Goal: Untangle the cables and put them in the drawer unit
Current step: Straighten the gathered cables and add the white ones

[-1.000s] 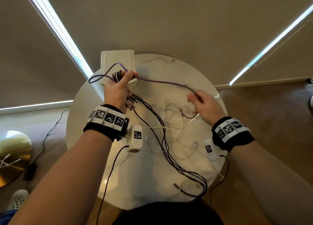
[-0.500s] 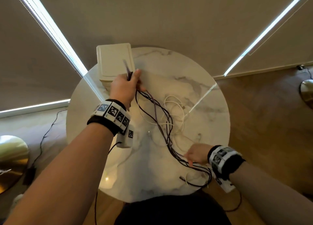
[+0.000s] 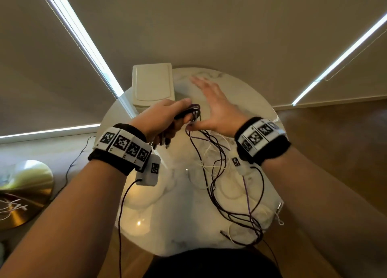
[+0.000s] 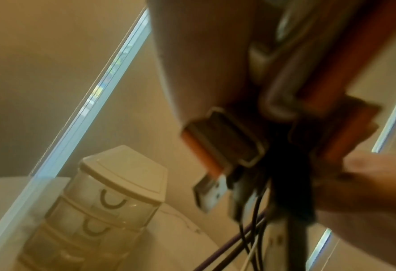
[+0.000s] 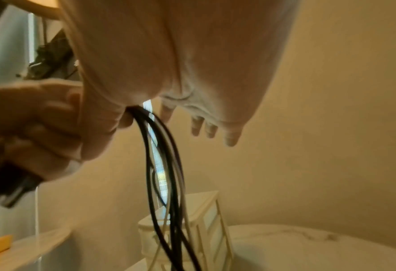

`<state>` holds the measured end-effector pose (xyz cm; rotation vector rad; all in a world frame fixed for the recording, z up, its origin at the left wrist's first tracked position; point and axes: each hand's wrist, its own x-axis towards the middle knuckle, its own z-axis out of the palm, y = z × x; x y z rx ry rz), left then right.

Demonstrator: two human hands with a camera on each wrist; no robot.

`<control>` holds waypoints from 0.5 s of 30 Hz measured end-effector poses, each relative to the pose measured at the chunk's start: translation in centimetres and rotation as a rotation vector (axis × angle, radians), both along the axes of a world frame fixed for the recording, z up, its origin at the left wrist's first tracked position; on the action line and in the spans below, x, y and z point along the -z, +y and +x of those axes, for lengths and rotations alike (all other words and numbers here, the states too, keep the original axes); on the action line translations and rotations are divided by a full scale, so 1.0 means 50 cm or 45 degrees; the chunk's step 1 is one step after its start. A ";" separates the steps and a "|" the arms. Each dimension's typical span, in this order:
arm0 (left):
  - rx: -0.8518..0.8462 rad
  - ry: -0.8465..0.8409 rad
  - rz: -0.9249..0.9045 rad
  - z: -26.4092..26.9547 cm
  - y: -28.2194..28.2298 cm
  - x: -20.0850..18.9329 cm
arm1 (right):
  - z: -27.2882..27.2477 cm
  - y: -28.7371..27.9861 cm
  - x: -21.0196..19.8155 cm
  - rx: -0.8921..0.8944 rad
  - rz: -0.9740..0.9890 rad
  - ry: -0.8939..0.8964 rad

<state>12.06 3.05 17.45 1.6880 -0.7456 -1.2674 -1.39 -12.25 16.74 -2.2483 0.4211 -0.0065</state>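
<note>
My left hand [image 3: 167, 118] grips a coiled bundle of dark cables [image 3: 189, 112], held up in front of the cream drawer unit [image 3: 152, 82]. Several plugs [image 4: 225, 146] hang below its fingers. My right hand [image 3: 211, 108] is beside the bundle with its fingers [image 5: 230, 137] stretched straight. Dark strands [image 5: 160, 165] run down through the crook at its thumb. From there dark and purple cables [image 3: 217, 183] trail over the round marble table [image 3: 240, 93] to a tangle at its front edge, crossing white cables [image 3: 209, 166]. The drawers [image 4: 108, 201] are closed.
The drawer unit stands at the table's far left edge, against a blind. A gold lamp base [image 3: 25, 189] sits on the floor to the left with a thin black lead [image 3: 73, 164] beside it. Wood floor lies to the right.
My right hand went from a stretched purple cable down to the tangle at the front edge. It has now risen to the bundle, fingers spread. The left hand kept its grip.
</note>
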 end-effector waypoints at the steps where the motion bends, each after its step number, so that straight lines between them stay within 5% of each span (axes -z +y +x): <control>1: -0.005 0.039 -0.038 -0.004 -0.002 -0.010 | 0.022 0.002 -0.002 -0.074 0.054 -0.042; 6: -0.377 0.271 -0.386 0.010 -0.009 -0.036 | 0.031 0.016 0.075 0.109 0.618 -0.180; 10: -0.821 0.369 -0.569 0.073 -0.001 -0.022 | -0.084 0.041 0.218 0.213 0.471 0.171; 15: -1.024 0.273 -0.526 0.086 0.001 0.027 | -0.225 0.096 0.329 0.237 0.471 0.403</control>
